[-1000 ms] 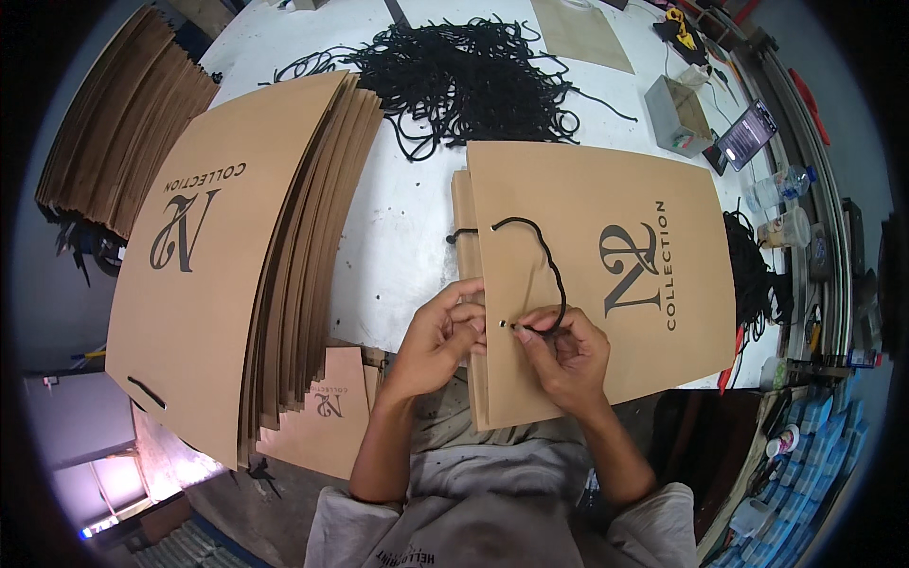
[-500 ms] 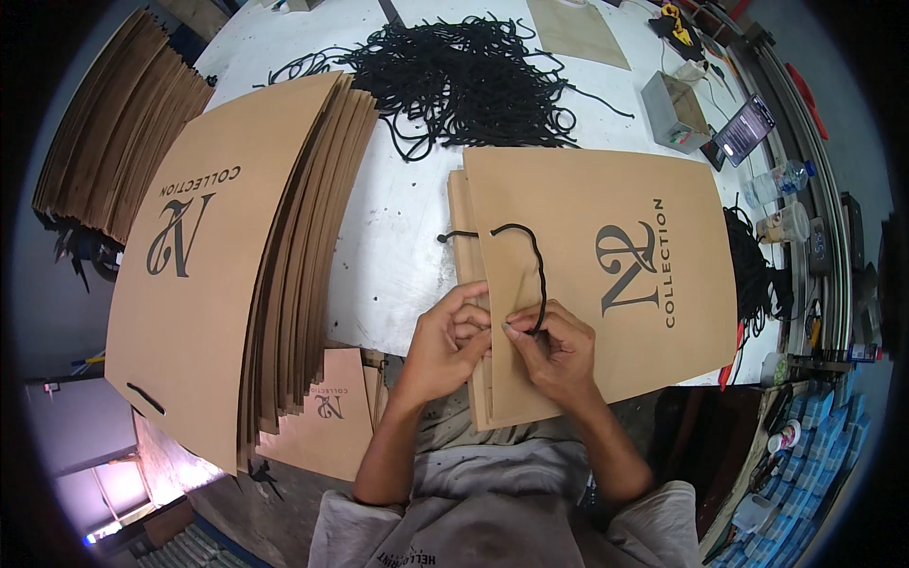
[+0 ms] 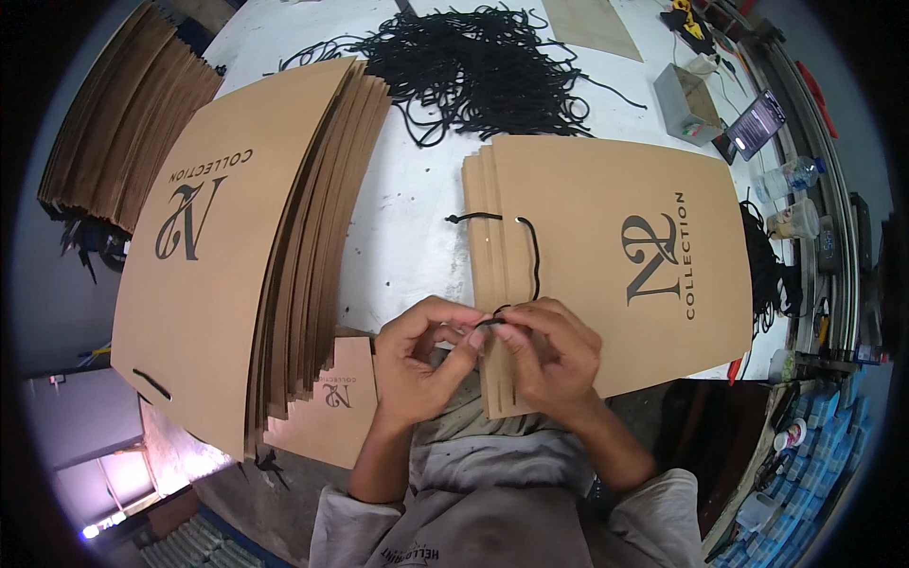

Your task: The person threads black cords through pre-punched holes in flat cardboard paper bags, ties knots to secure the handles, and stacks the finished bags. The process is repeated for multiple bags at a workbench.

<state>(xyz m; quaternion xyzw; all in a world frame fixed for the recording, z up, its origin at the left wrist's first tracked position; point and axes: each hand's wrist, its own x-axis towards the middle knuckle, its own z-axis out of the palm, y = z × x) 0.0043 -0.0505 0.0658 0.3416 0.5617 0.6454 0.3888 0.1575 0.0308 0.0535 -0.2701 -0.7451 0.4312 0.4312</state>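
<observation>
Pinching a black handle cord [image 3: 537,260] at the left edge of a brown paper bag [image 3: 578,189] with both hands.

Holding the cord near its end between the thumb and fingertips of the left hand [image 3: 431,355], and clamping it with the right hand [image 3: 559,360] just beside. Seen farther up the bag, a hole with the cord through it, and past the edge, a knot [image 3: 452,220]. Lying flat on a white table [image 3: 407,218], overhanging its near side. Visible to the left, a fanned stack of similar bags [image 3: 222,227]; beyond, a heap of black cords [image 3: 483,71]; at far right, a grey box [image 3: 684,104] and a smartphone [image 3: 756,125].
</observation>
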